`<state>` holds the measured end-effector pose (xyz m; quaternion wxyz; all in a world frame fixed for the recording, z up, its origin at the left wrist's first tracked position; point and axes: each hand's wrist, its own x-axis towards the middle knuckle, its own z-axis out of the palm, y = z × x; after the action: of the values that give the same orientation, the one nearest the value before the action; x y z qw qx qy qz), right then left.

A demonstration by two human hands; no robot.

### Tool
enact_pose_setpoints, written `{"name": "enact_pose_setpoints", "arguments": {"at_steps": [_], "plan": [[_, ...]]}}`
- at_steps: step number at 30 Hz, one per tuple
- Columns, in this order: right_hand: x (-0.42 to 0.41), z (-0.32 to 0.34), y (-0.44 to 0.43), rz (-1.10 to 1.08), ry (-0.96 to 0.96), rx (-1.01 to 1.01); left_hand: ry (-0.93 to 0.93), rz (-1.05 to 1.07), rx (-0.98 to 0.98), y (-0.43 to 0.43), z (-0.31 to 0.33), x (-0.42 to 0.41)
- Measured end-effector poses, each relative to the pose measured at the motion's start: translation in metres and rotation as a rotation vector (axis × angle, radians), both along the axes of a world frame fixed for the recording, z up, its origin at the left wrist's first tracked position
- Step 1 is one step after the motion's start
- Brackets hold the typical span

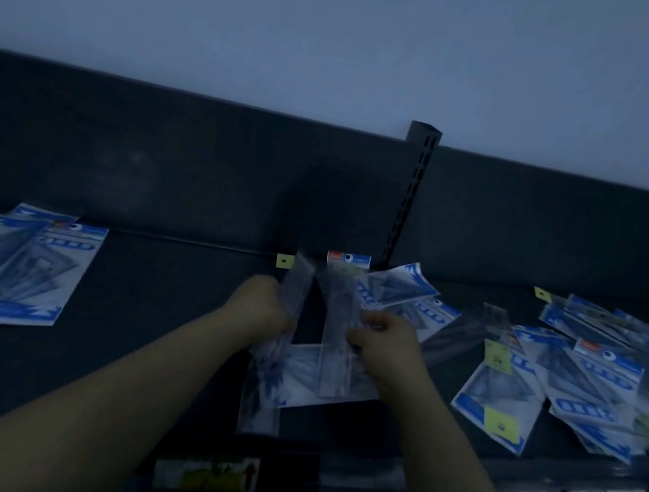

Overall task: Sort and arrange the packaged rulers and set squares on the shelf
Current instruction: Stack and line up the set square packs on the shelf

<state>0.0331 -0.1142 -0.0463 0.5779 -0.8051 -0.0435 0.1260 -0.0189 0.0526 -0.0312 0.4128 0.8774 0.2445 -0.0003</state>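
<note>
At mid-shelf, the left hand (262,306) grips one packaged ruler (297,284) and the right hand (385,343) pinches a second packaged ruler (340,305); both run near-to-far, side by side, just apart. The loose heap of packs (577,377) lies right, closest to the right hand.

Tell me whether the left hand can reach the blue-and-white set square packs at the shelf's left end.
Likely yes: only bare dark shelf separates the left hand from the blue-and-white set square packs, though it grips a clear ruler pack.
</note>
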Motion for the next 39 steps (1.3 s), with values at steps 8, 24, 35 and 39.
{"name": "enact_pose_setpoints", "arguments": {"at_steps": [8, 24, 35, 39], "plan": [[-0.023, -0.007, 0.015, -0.006, -0.124, -0.174, 0.204, -0.035, 0.26, 0.004, 0.003, -0.012], [0.005, 0.01, 0.062, 0.231, -0.094, 0.003, -0.182, 0.304, -0.526, 0.036, 0.012, -0.029], [-0.015, 0.022, 0.145, 0.558, -0.039, 0.173, -0.391, 0.614, -0.567, 0.095, 0.027, -0.084], [-0.045, 0.031, 0.185, 0.659, -0.033, 0.206, -0.418, 0.723, -0.459, 0.123, 0.031, -0.126]]}}
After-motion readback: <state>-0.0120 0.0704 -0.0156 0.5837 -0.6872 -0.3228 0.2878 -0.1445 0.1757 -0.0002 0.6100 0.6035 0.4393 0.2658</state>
